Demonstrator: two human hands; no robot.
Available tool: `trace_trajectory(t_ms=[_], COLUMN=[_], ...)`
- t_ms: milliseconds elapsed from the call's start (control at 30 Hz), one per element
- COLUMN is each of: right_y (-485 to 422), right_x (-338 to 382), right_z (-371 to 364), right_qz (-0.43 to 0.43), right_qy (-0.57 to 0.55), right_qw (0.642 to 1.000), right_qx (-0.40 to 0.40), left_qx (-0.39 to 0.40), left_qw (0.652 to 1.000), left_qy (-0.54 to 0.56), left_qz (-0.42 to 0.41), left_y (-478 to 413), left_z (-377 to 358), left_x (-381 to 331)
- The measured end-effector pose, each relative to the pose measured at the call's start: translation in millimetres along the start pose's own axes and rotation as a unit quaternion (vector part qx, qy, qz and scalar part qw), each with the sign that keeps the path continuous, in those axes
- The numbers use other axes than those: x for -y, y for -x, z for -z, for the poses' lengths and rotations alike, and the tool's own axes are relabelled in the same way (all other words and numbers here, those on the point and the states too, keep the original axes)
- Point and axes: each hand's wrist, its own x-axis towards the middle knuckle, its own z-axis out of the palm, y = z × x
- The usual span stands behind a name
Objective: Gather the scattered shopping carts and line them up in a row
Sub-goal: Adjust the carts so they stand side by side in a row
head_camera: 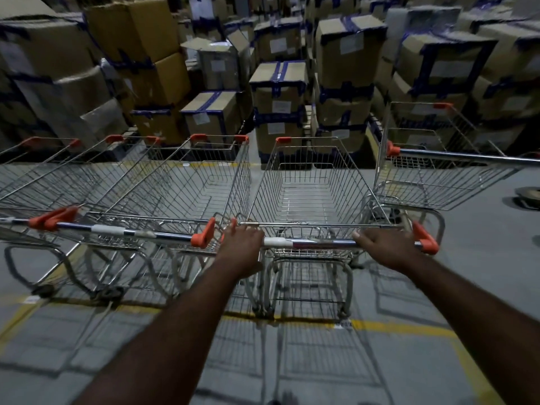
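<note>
A wire shopping cart [309, 182] with orange corner caps stands straight ahead of me. My left hand [244, 248] grips the left end of its chrome handle bar [309, 244], and my right hand [385, 247] grips the right end. To its left, side by side, stand a second cart [187, 182] and a third cart [43, 176], all facing the boxes. Another cart [432, 173] sits at the right, turned sideways, its handle pointing right.
Stacks of taped cardboard boxes [280, 92] on pallets wall off the far side just beyond the carts. A yellow floor line [400, 327] runs under the cart wheels. A round dark object [526, 195] lies on the grey floor at the right.
</note>
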Motion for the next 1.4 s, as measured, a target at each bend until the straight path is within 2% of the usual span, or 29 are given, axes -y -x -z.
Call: trace_trajectory(t_ms=[67,133,200,533,733,867,1000,1400], right_y=[4.4,11.4,17.5,16.3,17.5,19.7,19.9,30.8], right_x=[-13.7,-27.4,-33.7,-38.2,-38.8,-36.7,-37.5,-32.3], right_z=[9.7,13.9,11.7,1.1,-1.3,0.6,-2.1,1.2], right_qz=[0.007,0.022,0.026,0.014,0.026,0.023,0.018,0.023], right_qy=[0.0,0.095,0.142,0.132,0.133,0.118,0.111,0.099], right_qw=[1.0,0.995,0.989,0.99,0.99,0.992,0.993,0.994], right_qx=[0.003,-0.022,-0.037,-0.038,-0.044,-0.04,-0.032,-0.028], left_qx=[-0.019,-0.017,-0.02,0.011,0.077,0.089,0.094,0.119], left_qw=[0.999,0.999,0.999,0.996,0.988,0.99,0.99,0.986], left_qy=[0.009,0.009,0.01,0.002,0.024,0.045,0.044,0.037], left_qz=[0.029,0.034,0.04,0.084,0.131,0.095,0.096,0.115], left_y=[4.2,4.8,3.2,-0.1,-9.9,-17.3,-23.9,-26.7], left_z=[-5.5,-5.2,-7.2,-6.6,2.0,4.7,5.7,11.6], left_x=[-5.5,-4.8,-4.1,-11.7,-27.6,-58.6,-88.8,-92.0])
